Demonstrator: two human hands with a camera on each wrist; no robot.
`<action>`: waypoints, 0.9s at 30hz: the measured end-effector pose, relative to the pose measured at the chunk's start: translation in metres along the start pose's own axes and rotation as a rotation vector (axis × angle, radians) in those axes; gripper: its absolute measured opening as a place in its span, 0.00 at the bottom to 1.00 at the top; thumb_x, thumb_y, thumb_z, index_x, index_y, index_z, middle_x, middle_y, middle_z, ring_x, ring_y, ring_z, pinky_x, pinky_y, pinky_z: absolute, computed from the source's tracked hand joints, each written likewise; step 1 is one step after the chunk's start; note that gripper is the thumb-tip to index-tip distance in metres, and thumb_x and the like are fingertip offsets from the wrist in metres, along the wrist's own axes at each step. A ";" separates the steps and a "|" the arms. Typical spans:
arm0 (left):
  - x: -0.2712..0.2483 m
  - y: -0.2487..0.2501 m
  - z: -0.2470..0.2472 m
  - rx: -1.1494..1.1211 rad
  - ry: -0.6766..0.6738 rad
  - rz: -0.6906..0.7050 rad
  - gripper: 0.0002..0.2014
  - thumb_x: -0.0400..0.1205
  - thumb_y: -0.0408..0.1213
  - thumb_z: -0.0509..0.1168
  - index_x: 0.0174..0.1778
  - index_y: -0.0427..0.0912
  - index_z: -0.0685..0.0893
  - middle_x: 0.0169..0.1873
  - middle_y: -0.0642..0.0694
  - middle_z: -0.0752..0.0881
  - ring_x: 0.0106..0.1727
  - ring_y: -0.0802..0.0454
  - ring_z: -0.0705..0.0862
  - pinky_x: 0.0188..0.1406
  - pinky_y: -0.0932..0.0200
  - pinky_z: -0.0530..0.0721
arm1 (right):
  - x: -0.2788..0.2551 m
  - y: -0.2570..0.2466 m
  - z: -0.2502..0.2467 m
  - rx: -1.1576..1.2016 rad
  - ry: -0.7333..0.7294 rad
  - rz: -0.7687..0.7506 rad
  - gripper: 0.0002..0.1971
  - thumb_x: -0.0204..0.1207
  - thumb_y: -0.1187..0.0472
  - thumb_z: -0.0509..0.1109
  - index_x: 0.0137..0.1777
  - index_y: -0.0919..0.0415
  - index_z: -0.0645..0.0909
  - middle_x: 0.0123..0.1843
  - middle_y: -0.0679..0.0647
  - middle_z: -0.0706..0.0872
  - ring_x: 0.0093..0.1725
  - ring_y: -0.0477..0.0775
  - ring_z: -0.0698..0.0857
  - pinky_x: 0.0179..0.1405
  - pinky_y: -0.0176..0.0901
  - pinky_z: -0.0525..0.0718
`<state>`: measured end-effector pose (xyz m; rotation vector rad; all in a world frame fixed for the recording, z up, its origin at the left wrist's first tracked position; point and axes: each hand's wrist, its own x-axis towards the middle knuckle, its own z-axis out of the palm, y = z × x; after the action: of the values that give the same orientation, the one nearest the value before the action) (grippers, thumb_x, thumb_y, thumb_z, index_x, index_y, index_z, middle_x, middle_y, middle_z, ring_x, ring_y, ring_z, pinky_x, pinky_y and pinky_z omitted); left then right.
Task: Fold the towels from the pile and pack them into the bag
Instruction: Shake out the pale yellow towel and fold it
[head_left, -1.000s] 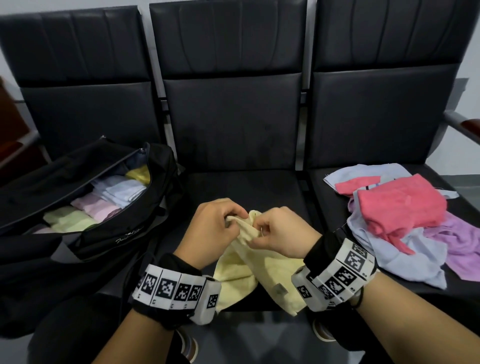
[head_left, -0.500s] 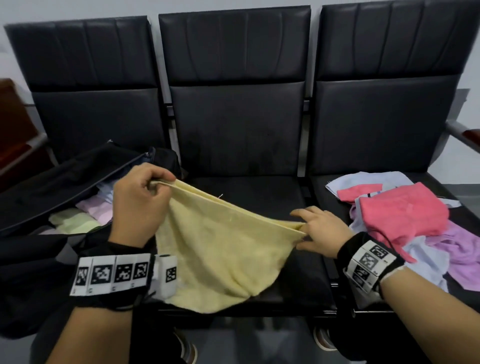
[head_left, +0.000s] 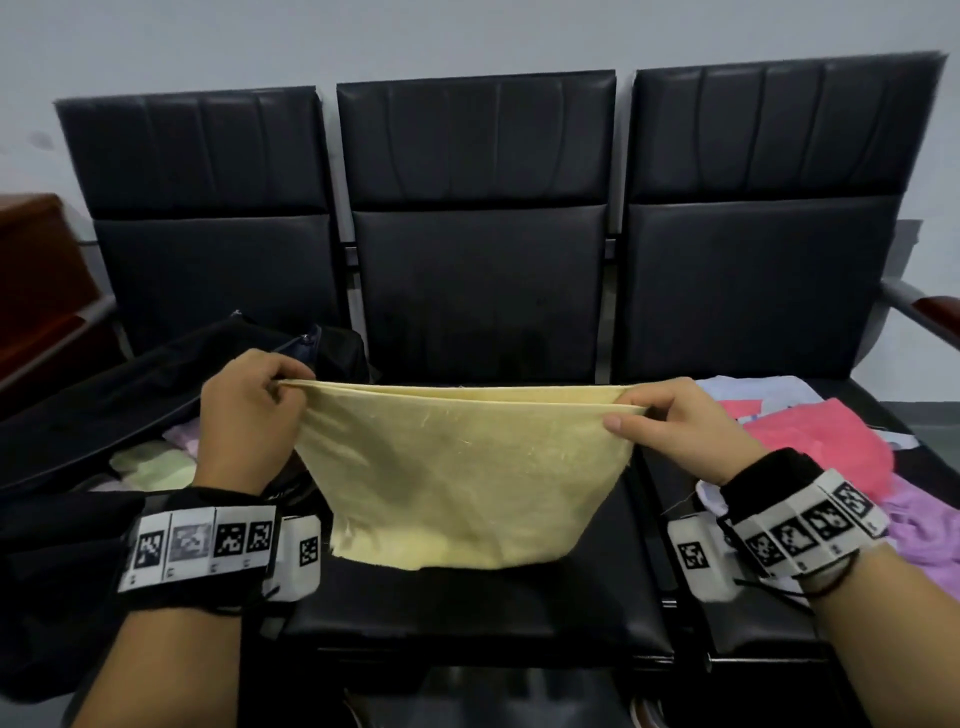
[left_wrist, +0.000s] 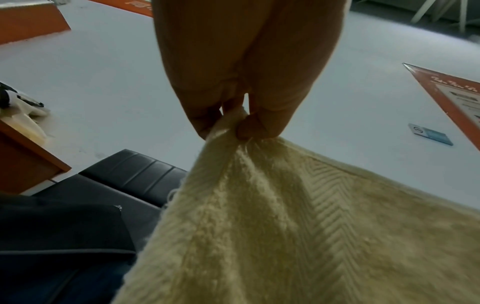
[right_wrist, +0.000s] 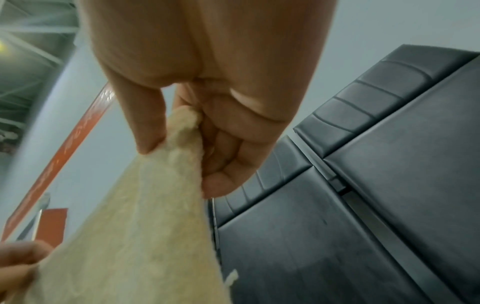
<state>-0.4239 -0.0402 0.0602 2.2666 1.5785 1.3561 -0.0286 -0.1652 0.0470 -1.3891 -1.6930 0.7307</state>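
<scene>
- Holding the yellow towel (head_left: 457, 467) doubled: your left hand (head_left: 249, 415) and right hand (head_left: 680, 426) each pinch one end of the top edge, stretched level above the middle seat (head_left: 467, 613).
- Grip state, left: thumb and fingertips (left_wrist: 205, 123) closed narrow on a bunched corner, seen in the left wrist view. Two layers appear to meet there; I cannot tell whether both hems sit flush.
- Grip state, right: thumb (right_wrist: 145, 127) and curled fingers clamp the other corner; the head view shows two edges lying one over the other near this hand.
- Towel location: hanging in the air between your hands, its lower fold close to the seat cushion; whether it touches is unclear. The open black bag (head_left: 130, 395) sits on the left seat with folded towels (head_left: 156, 467) inside; the unfolded pile (head_left: 821, 441) lies on the right seat.
- Judgement: first fold made, next fold pending.
- Advice: keep the top edge taut and level so the layers hang square; check both corners align before lowering.
- Lay it flat on the middle seat rather than folding in the air, since terry cloth sags and skews.
- Risk: the lower edge looks uneven at the left; smooth it before the next fold.
</scene>
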 end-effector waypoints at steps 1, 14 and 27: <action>0.000 0.001 -0.001 0.009 0.003 0.005 0.14 0.74 0.21 0.64 0.42 0.43 0.89 0.42 0.49 0.86 0.46 0.48 0.83 0.52 0.44 0.84 | -0.001 -0.005 -0.002 0.027 0.019 -0.018 0.10 0.78 0.61 0.74 0.36 0.64 0.87 0.34 0.61 0.86 0.36 0.50 0.81 0.39 0.40 0.79; 0.008 0.024 0.003 -0.079 0.076 -0.100 0.09 0.72 0.25 0.66 0.38 0.41 0.90 0.38 0.49 0.88 0.43 0.53 0.83 0.45 0.59 0.77 | 0.009 -0.022 -0.022 0.073 0.519 -0.089 0.07 0.77 0.66 0.75 0.42 0.53 0.88 0.29 0.46 0.85 0.25 0.44 0.78 0.21 0.37 0.79; 0.075 0.033 0.012 -0.304 0.212 -0.061 0.10 0.76 0.31 0.61 0.43 0.48 0.86 0.41 0.52 0.86 0.43 0.57 0.84 0.45 0.59 0.83 | 0.056 -0.028 -0.045 0.244 0.685 -0.190 0.05 0.79 0.63 0.72 0.48 0.54 0.89 0.52 0.51 0.93 0.58 0.50 0.89 0.58 0.36 0.84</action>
<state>-0.3852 0.0074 0.1158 1.9383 1.3664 1.7318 -0.0077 -0.1200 0.1057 -1.1130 -1.1282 0.2842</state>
